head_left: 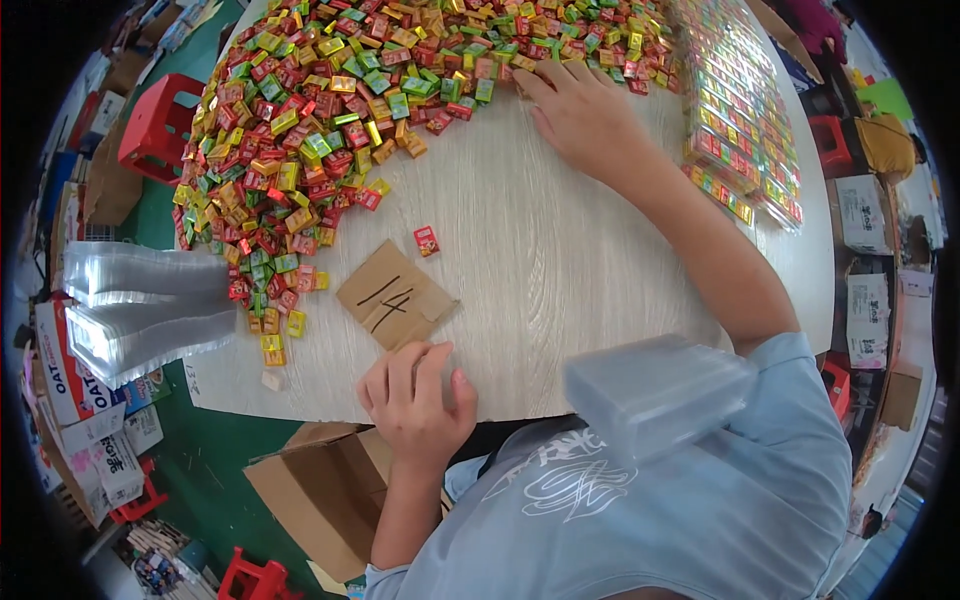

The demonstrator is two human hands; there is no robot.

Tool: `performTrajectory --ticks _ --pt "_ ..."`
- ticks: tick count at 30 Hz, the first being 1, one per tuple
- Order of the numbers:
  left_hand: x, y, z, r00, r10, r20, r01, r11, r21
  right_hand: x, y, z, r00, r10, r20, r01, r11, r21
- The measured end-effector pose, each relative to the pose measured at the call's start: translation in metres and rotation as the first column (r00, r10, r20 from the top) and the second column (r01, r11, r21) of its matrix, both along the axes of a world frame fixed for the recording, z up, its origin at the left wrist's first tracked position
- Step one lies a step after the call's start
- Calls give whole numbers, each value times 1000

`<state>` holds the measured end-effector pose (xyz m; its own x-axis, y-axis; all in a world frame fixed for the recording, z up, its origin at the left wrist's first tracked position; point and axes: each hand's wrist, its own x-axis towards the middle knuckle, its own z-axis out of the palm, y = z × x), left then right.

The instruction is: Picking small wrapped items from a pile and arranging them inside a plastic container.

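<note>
A large heap of small wrapped sweets (330, 110) in red, orange, yellow and green covers the far and left part of the pale wooden table (540, 300). At the heap's near edge, my right hand (590, 115) lies palm down with its fingers stretched onto the sweets. My left hand (418, 400) rests at the table's front edge, fingers loosely bent, thumb apart, nothing visible in it. Just beyond it lies a flat brown cardboard piece (397, 295) with handwriting. One red sweet (426, 241) sits alone beside that cardboard.
Clear plastic packs filled with sweets (735, 110) are stacked at the far right. Nested clear plastic trays (150, 300) jut past the left edge; more clear trays (655, 390) stand near my chest. An open cardboard box (320, 495) is below the table, and a red stool (160, 128) stands left.
</note>
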<state>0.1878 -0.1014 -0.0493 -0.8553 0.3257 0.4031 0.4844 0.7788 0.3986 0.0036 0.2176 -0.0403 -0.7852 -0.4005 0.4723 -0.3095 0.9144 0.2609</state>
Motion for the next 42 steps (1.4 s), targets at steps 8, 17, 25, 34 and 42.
performTrajectory --ticks 8,17,25,34,42 --pt "1 0 0 1000 26 -9 -26 1000 1 8 4 -6 1000 2 27 -3 999 48" --pt "1 -1 0 1000 -17 -2 17 1000 26 67 -7 18 964 102 244 -92 994 -54" --pt "1 -1 -2 1000 -8 -16 9 1000 30 101 -8 29 888 215 406 -121 962 -247" --pt "1 0 -2 999 -5 -35 6 999 35 81 9 47 853 373 365 -221 892 -394" --pt "1 1 -4 998 1 -61 2 999 46 -10 60 8 968 -143 206 174 974 -142"
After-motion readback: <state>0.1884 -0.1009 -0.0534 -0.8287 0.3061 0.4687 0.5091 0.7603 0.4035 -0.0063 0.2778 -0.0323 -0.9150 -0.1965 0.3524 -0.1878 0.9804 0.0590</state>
